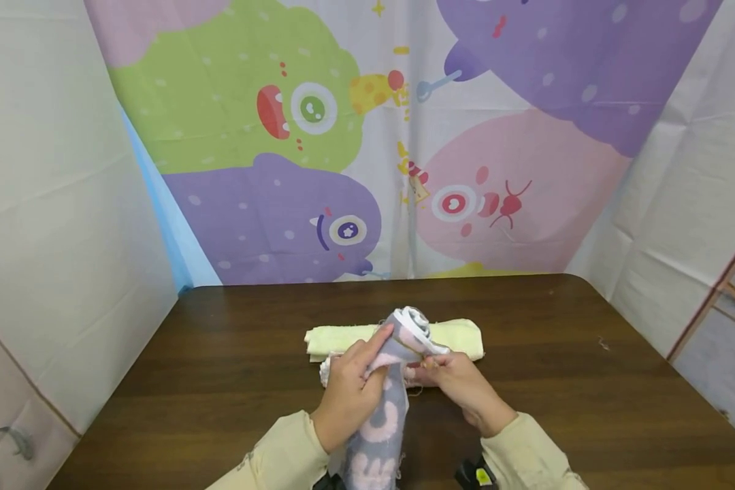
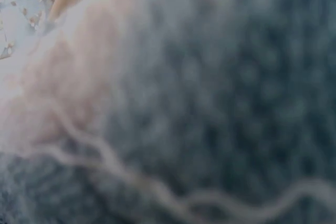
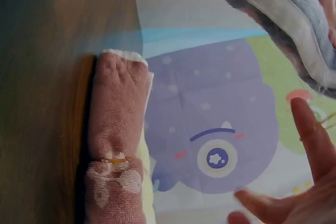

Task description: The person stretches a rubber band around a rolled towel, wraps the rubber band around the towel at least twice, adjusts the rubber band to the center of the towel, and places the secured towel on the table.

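A grey towel (image 1: 376, 415) with pink patterns is rolled up at its top end and hangs down toward me. My left hand (image 1: 352, 384) grips it just below the roll, thumb and fingers on the cloth. Blurred grey and pink towel cloth (image 2: 210, 87) fills most of the left wrist view. My right hand (image 1: 465, 388) is at the loose white-edged flap of the roll. In the right wrist view its fingers (image 3: 312, 140) are spread apart, and a thin yellowish rubber band (image 3: 326, 121) runs across one finger. The grey roll (image 3: 283, 19) shows above them.
A pink rolled towel (image 3: 118, 114) with a band round its middle lies behind the hands, mostly hidden in the head view. Behind it is a pale yellow rolled towel (image 1: 459, 337). The dark wooden table (image 1: 220, 381) ends at a cartoon-printed backdrop (image 1: 269, 218).
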Demonstrator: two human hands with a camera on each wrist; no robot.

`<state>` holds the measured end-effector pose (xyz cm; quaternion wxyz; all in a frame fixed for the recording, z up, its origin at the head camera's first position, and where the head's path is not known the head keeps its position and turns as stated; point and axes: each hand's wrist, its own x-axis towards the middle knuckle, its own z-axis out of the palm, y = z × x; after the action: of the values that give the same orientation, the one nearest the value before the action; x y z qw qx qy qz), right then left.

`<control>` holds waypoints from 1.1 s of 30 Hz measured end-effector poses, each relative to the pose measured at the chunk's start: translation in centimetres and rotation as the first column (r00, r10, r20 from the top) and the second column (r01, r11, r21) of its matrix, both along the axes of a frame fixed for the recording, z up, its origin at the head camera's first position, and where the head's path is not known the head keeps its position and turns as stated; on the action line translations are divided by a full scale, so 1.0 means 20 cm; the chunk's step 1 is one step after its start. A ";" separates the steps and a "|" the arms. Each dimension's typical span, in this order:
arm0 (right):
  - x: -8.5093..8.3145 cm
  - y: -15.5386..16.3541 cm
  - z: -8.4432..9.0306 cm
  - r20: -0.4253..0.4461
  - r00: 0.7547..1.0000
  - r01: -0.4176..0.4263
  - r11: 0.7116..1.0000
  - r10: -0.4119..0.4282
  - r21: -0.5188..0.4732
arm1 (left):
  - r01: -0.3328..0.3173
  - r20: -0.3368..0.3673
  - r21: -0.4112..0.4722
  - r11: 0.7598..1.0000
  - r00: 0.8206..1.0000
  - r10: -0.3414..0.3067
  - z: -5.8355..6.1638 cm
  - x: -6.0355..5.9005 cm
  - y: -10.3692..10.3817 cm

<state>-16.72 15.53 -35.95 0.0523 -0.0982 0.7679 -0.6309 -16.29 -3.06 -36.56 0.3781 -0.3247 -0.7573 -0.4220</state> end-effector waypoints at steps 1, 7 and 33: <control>0.00 0.01 0.00 -0.003 1.000 -0.030 1.000 0.030 -0.007 | 0.005 -0.004 -0.003 1.000 1.000 -0.005 0.00 0.00 0.00; 0.00 0.06 0.00 -0.103 0.990 -0.092 0.996 0.092 0.010 | 0.052 0.005 -0.069 0.996 0.999 -0.052 0.00 0.00 -0.02; 0.01 0.16 0.08 -0.312 0.900 -0.199 0.924 0.305 0.328 | -0.032 -0.154 -0.719 0.695 0.981 -0.115 0.05 0.00 -0.06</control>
<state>-16.56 18.71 -34.41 0.0076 -0.3021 0.8284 -0.4717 -16.26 -4.20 -35.48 0.2812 -0.5015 -0.8153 -0.0689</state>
